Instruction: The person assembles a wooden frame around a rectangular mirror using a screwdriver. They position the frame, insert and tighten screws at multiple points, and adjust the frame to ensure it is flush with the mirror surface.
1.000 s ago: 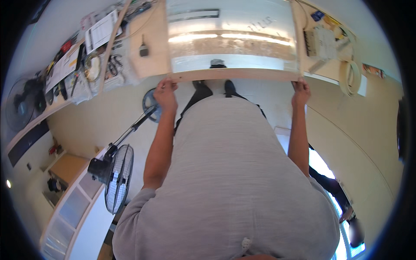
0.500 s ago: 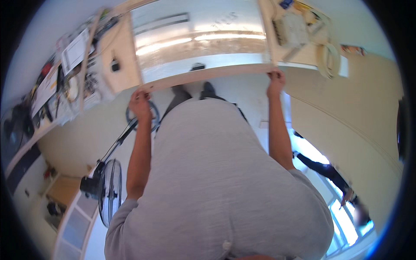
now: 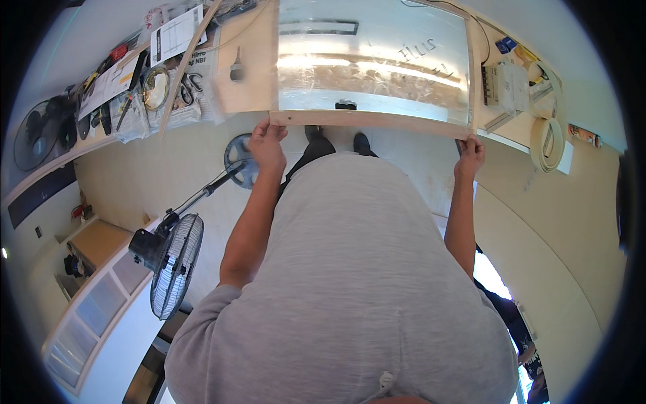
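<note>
Seen from my remote post, largest first.

Workbench, pale wood: ran across the top of the view, cluttered at both ends.

Framed panel, reflective sheet in pale wood: lay flat on the workbench, its front rail along the near edge. I judged that drawing it too far forward could tip it off, and that an uneven pull could skew it.

Fan, black, on a pole: stood at the person's left, its round base on the floor. A step back and left could have caught it.

Coil, pale banding: hung partly over the bench edge at right; a sideways knock might drop it.

Left hand: fingers bent nearly closed, pinching the rail's left corner. Right hand: curled likewise, fingertips at the right corner. I thought so slight a hold could slip, or trap fingers against the bench.

Scissors, dark-handled: lay left, well apart from the panel.

Cable, thin and black: curved beside the panel's right side; I feared a snag should the frame shift.
</note>
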A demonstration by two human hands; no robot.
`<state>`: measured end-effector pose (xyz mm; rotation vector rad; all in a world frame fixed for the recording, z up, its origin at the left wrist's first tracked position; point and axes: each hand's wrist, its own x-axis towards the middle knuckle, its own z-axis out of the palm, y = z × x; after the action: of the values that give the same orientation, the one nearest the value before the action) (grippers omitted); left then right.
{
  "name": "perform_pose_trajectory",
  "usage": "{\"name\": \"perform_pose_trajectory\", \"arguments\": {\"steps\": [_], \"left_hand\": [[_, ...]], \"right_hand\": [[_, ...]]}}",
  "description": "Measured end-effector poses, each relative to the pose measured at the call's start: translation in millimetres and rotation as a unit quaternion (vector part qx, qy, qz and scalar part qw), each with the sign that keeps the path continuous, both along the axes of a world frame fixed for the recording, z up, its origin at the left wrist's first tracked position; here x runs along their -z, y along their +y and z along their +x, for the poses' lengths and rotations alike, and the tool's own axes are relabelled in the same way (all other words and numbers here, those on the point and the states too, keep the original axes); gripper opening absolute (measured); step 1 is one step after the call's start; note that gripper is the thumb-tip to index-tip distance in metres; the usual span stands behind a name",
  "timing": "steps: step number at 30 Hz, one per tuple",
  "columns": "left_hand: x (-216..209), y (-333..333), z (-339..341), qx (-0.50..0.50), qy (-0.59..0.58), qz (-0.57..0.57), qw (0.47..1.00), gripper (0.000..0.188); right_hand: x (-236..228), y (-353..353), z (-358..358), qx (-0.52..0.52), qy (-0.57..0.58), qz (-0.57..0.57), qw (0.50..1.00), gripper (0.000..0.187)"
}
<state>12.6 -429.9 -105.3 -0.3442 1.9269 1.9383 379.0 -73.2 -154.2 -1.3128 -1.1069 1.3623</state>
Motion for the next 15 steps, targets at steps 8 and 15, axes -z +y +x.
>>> {"name": "perform_pose_trajectory", "arguments": {"steps": [8,15], "left_hand": [[2.2,-0.5,-3.7,0.009,-0.005,0.003,1.0,0.019],[4.7,0.9,-2.6,0.012,0.019,-0.028,0.999,0.02]], "right_hand": [[3.1,3.0,3.6,-0.007,0.018,-0.018,1.0,0.02],[5.1,4.8,7.3,-0.017,0.032,-0.018,0.999,0.016]]}}
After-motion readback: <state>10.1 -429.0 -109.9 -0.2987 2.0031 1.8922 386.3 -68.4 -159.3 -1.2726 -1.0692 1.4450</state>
